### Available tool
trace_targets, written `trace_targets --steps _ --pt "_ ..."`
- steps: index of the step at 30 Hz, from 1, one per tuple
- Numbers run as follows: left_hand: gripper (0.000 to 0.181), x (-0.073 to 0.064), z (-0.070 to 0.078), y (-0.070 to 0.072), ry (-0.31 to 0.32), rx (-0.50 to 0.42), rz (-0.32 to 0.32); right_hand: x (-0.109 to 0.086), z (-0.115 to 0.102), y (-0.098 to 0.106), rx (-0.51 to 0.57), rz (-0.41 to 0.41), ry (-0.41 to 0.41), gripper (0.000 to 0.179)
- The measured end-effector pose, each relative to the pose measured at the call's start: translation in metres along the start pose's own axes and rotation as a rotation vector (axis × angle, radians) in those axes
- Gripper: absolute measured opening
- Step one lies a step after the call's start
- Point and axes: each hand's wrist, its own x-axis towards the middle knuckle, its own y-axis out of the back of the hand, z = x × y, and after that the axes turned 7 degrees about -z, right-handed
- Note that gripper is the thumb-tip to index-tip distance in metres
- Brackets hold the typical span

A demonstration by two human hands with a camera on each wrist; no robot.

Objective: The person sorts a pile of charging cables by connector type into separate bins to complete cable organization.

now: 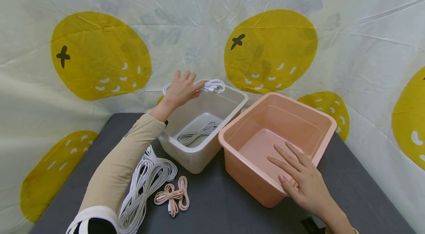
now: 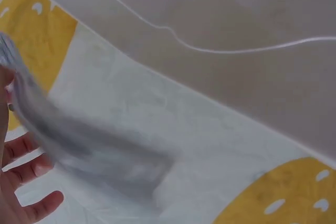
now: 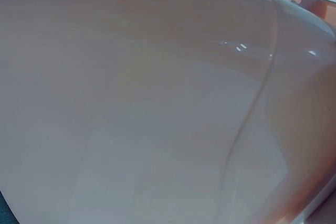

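Note:
My left hand (image 1: pixel 183 89) pinches a bundled white cable (image 1: pixel 214 85) level with the back rim of the off-white bin (image 1: pixel 196 149). In the left wrist view this cable (image 2: pixel 100 153) is a grey blur beside the bin's wall (image 2: pixel 220 82), with several fingers (image 2: pixel 37 169) spread away from it. A coiled grey-white cable (image 1: pixel 199 133) lies on that bin's floor. Over the near right rim of the pink bin (image 1: pixel 245 182), my right hand (image 1: pixel 303 180) is spread with straight fingers and holds nothing. Only the pink bin's wall (image 3: pixel 147 98) fills the right wrist view; the hand is out of it.
A large bundle of white cables (image 1: pixel 146 182) lies on the dark table (image 1: pixel 212 215), partly behind my left sleeve. Beside it is a tied pink cable (image 1: pixel 174 195). The two bins stand close together. A cloth with yellow shapes (image 1: pixel 192 42) hangs behind the table.

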Motion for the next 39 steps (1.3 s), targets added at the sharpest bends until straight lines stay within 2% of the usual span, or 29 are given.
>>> trace_targets --steps 4,7,11,16,27,33,39 --pt "0.020 0.003 0.003 0.000 0.003 -0.020 0.026 0.000 0.001 -0.001 0.007 0.007 0.005 0.035" --pt "0.025 0.003 0.004 0.003 0.003 -0.031 0.014 0.000 0.001 -0.001 0.010 0.012 0.008 0.035" --pt "0.027 -0.001 0.004 0.008 -0.007 -0.054 -0.013 -0.001 0.001 -0.001 0.011 0.006 0.005 0.034" --pt "0.028 -0.008 0.004 0.013 -0.013 -0.055 0.008 -0.002 0.000 0.001 0.012 -0.024 -0.014 0.034" --pt "0.027 -0.028 0.003 0.022 -0.033 -0.119 0.044 -0.002 -0.001 0.000 0.018 -0.030 -0.024 0.034" --pt "0.028 -0.043 -0.001 0.030 -0.038 -0.126 0.062 0.000 0.001 -0.001 0.023 0.004 -0.001 0.034" --pt "0.029 -0.061 -0.002 0.040 -0.044 -0.139 0.043 0.001 0.002 -0.002 0.025 0.020 0.014 0.034"
